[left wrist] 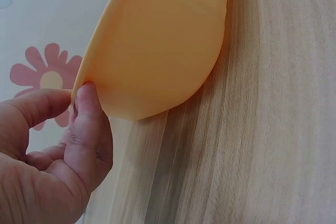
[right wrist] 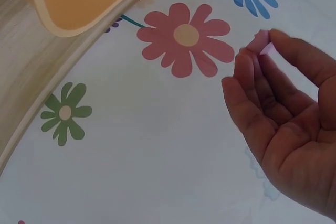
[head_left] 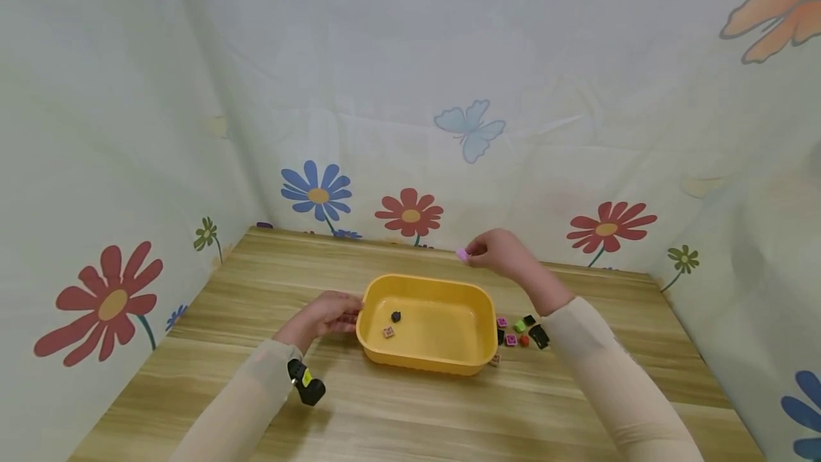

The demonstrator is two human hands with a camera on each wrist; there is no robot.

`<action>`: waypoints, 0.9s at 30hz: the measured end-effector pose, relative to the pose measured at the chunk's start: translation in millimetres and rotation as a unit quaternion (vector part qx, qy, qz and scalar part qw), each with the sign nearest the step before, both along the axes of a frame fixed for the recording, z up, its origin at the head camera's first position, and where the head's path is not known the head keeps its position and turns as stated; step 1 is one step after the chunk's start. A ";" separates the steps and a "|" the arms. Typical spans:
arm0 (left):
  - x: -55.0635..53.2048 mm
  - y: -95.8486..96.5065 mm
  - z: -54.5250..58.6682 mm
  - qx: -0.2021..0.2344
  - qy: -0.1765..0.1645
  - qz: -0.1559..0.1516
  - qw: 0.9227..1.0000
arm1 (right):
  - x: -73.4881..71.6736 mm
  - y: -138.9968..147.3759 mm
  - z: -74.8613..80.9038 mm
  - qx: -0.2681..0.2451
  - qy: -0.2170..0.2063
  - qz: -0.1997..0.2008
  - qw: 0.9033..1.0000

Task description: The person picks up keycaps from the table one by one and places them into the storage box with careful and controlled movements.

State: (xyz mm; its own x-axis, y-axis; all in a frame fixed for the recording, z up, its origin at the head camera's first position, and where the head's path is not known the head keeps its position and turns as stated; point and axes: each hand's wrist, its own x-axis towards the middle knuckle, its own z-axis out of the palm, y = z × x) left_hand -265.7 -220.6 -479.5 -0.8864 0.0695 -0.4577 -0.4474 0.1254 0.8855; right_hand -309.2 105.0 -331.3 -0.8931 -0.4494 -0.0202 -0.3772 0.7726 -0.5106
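Note:
A yellow plastic basin point(head_left: 423, 361) stands on the wooden table, with a small black piece point(head_left: 395, 316) and a small tan block point(head_left: 388, 332) inside. My left hand point(head_left: 333, 311) pinches the basin's left rim between thumb and fingers, as the left wrist view shows close up. Above and behind the basin's far right corner, my right hand point(head_left: 502, 254) holds up a small pink block point(right wrist: 258, 42) between thumb and fingertips. The block is partly covered by the fingers.
Right of the basin lies a loose group of small pieces: pink blocks point(head_left: 511, 340), a green one point(head_left: 520, 326), a red one point(head_left: 524, 341), black ones point(head_left: 539, 337) and a tan one point(head_left: 495, 360). Flower-printed cloth point(head_left: 410, 55) hangs around the table point(head_left: 385, 419).

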 end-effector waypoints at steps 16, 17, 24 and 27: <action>1.0 -0.4 -1.2 0.006 0.002 -0.002 1.000 | -10.3 -29.6 -11.6 -0.003 -0.027 0.029 0.999; 1.0 -0.6 -1.2 0.006 0.002 -0.002 1.000 | -10.7 -32.1 -12.1 -0.004 -0.029 0.030 0.999; 0.7 -1.3 -0.7 0.006 0.003 -0.003 1.000 | -16.0 -50.6 -24.1 0.015 -0.022 0.052 0.998; 1.1 -1.1 -0.2 0.005 0.002 -0.005 1.000 | -18.9 -57.7 -32.6 0.034 -0.015 0.066 0.997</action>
State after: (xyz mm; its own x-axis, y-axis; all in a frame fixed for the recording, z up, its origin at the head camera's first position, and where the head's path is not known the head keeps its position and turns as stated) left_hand -264.6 -221.7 -479.6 -0.8874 0.0830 -0.4534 -0.4426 0.1216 0.8885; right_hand -328.0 47.2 -363.8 -0.8247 -0.5597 -0.0812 -0.4632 0.7509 -0.4707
